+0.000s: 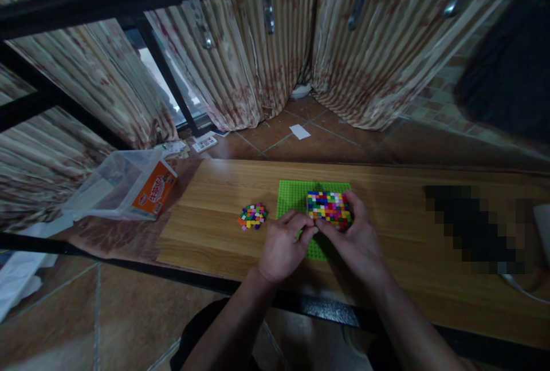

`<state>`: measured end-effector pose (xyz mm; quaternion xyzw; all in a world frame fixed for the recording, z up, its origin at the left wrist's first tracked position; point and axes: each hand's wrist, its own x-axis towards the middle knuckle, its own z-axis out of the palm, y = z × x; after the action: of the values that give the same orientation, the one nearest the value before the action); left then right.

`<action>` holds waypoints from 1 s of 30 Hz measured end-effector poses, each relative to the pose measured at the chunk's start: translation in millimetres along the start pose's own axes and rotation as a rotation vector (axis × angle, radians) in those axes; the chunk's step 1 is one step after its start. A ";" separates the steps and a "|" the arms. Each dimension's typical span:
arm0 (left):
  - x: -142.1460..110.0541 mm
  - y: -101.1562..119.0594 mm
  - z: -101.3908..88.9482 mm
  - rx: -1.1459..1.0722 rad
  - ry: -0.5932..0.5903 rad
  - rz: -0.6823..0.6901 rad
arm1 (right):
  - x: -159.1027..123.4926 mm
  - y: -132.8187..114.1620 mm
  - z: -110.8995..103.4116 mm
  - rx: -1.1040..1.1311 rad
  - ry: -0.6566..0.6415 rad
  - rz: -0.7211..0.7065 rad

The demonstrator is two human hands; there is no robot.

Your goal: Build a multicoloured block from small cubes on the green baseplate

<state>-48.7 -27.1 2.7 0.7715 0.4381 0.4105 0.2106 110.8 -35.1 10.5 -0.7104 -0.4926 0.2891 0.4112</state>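
Note:
A block of small multicoloured building bricks [329, 206] stands over the green studded baseplate [292, 190] on the wooden table. My right hand [361, 239] wraps the block's right side, fingers at its far right corner and thumb along the near edge. At the near left corner, my left hand [286, 245] is closed in a pinch, its fingertips close to my right thumb. Whatever lies between those fingertips is too small or hidden to name. To the left of the baseplate lies a pile of loose coloured bricks [252, 216].
A clear plastic bin [112, 188] with an orange label stands beyond the table's left end. At the right lies a dark pixelated object [472, 228] near a white cable [526, 292]. A black metal bar [318, 307] runs along the table's near edge; curtains [258, 73] hang behind.

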 end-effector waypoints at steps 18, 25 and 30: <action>-1.6 3.1 2.0 -0.050 -0.019 -0.064 | 0.1 -3.0 0.5 -0.056 -0.030 0.030; -0.5 3.6 -2.0 -0.089 -0.034 -0.093 | -1.5 9.5 0.4 -0.015 -0.066 -0.041; 1.8 -1.3 -16.7 -0.066 -0.117 -0.117 | -0.6 14.0 -2.6 0.024 -0.052 -0.074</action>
<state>-62.5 -25.5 12.2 0.7598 0.4556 0.3660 0.2849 119.2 -39.0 -0.4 -0.6791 -0.5256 0.2980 0.4169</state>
